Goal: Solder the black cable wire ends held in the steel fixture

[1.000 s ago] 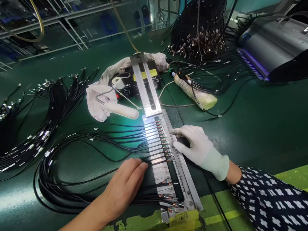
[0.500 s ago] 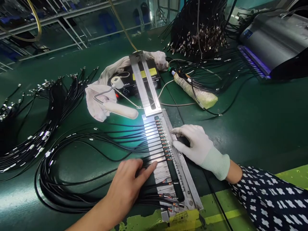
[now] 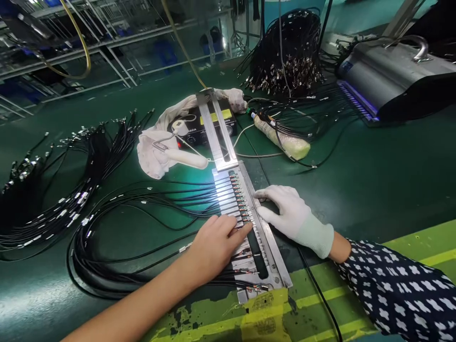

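A slotted metal jig (image 3: 265, 228) lies along the table. Several black cables (image 3: 199, 194) cross its left side, their small connector ends lined up along the slot. My bare left hand (image 3: 219, 242) is over the lower middle of the jig. Its fingers are bent and closed round a black cable, with a fingertip pressing by the slot just below the row of connectors; the cable's end is hidden. On the other side, my right hand (image 3: 285, 211), in a white glove, grips the jig's right rail with thumb and bent index finger.
A black box (image 3: 197, 130) with a white cloth (image 3: 151, 152) and a lit lamp (image 3: 188, 159) stands beyond the jig. Cable bundles (image 3: 96, 152) lie at the left, another (image 3: 290, 52) at the back. A grey machine (image 3: 384, 76) glows violet at the right.
My left hand has moved up and right along the jig, bringing its fingertip to the slot. The right hand keeps its place on the rail. The view has shifted slightly.
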`<state>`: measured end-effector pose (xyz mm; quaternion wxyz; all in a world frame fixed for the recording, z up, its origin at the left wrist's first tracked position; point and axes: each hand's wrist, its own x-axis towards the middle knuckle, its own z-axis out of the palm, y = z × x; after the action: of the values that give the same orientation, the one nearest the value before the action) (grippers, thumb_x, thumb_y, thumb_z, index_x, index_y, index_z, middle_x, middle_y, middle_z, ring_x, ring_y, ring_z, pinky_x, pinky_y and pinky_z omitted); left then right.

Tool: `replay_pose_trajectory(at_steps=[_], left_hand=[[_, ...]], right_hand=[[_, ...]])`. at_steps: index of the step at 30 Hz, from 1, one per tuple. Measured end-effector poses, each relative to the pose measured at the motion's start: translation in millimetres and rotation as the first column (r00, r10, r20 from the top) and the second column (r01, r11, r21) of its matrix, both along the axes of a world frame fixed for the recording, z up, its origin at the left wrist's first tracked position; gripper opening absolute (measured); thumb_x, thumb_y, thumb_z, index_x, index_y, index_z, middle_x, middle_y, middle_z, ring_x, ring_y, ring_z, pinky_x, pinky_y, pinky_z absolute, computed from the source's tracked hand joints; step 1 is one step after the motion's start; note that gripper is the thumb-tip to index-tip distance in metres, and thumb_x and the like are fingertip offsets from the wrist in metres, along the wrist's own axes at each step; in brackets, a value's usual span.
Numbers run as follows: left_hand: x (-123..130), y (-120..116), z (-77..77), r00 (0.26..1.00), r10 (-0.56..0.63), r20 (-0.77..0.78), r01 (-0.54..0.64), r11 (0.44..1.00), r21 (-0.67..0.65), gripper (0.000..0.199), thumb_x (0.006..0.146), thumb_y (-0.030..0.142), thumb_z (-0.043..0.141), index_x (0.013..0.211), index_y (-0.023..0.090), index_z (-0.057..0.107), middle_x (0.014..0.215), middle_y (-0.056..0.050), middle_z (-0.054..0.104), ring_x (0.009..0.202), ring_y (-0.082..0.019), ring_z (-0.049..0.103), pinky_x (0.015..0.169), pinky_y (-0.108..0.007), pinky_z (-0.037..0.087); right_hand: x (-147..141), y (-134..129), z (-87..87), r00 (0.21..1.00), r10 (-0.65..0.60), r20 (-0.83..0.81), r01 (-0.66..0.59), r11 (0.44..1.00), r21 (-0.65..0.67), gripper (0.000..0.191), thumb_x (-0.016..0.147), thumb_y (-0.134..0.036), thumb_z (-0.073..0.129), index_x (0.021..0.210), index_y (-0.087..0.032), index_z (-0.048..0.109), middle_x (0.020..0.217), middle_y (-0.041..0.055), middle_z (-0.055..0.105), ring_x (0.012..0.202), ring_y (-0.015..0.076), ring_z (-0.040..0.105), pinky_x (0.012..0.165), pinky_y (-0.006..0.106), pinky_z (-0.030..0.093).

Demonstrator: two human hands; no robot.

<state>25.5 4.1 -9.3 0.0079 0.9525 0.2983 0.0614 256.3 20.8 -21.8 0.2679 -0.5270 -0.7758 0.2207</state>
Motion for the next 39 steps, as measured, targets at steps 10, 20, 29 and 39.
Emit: replay_pose_trajectory(at_steps=[10, 20, 29, 39], left_hand=[[-32, -47, 23.1, 0.944, 0.300, 0.140, -0.187, 0.833, -0.520, 0.015, 0.097, 0.019, 0.046, 0.111, 0.022, 0.051, 0.098, -0.004, 0.060, 0.089, -0.018, 0.054, 0.077, -0.031, 0.043], [-37, -46, 21.7, 0.837, 0.486, 0.250, -0.193, 0.691, -0.697, 0.011, 0.098, 0.018, 0.044, 0.097, 0.021, 0.055, 0.091, -0.003, 0.058, 0.085, -0.014, 0.055, 0.074, -0.025, 0.045], [-35, -22, 19.7, 0.950, 0.248, 0.191, -0.105, 0.829, -0.550, 0.042, 0.098, 0.008, 0.033, 0.133, 0.022, 0.050, 0.097, -0.006, 0.055, 0.085, -0.014, 0.055, 0.072, -0.023, 0.047], [-32, -17, 27.2, 0.992, 0.100, 0.081, -0.071, 0.952, -0.299, 0.041, 0.098, 0.009, 0.028, 0.134, 0.015, 0.047, 0.095, -0.008, 0.055, 0.082, -0.017, 0.052, 0.073, -0.028, 0.050]], right_hand=[[0, -3, 4.5, 1.000, 0.005, -0.013, -0.006, 0.999, -0.045, 0.017, 0.090, -0.024, 0.059, 0.106, -0.025, 0.063, 0.101, 0.0008, 0.069, 0.100, 0.0214, 0.060, 0.093, 0.040, 0.037], [-1, -2, 6.4, 1.000, 0.003, -0.021, -0.005, 0.998, -0.056, 0.015, 0.090, -0.023, 0.058, 0.104, -0.026, 0.062, 0.100, 0.0011, 0.068, 0.099, 0.0217, 0.059, 0.092, 0.042, 0.037], [0, -1, 9.5, 1.000, 0.005, -0.009, -0.006, 0.992, -0.124, 0.015, 0.090, -0.023, 0.059, 0.104, -0.027, 0.061, 0.100, -0.0020, 0.066, 0.098, 0.0197, 0.057, 0.091, 0.041, 0.036], [1, -1, 9.4, 1.000, 0.009, -0.013, -0.011, 0.993, -0.120, 0.014, 0.090, -0.025, 0.058, 0.104, -0.028, 0.061, 0.100, 0.0000, 0.066, 0.098, 0.0216, 0.058, 0.090, 0.042, 0.037]])
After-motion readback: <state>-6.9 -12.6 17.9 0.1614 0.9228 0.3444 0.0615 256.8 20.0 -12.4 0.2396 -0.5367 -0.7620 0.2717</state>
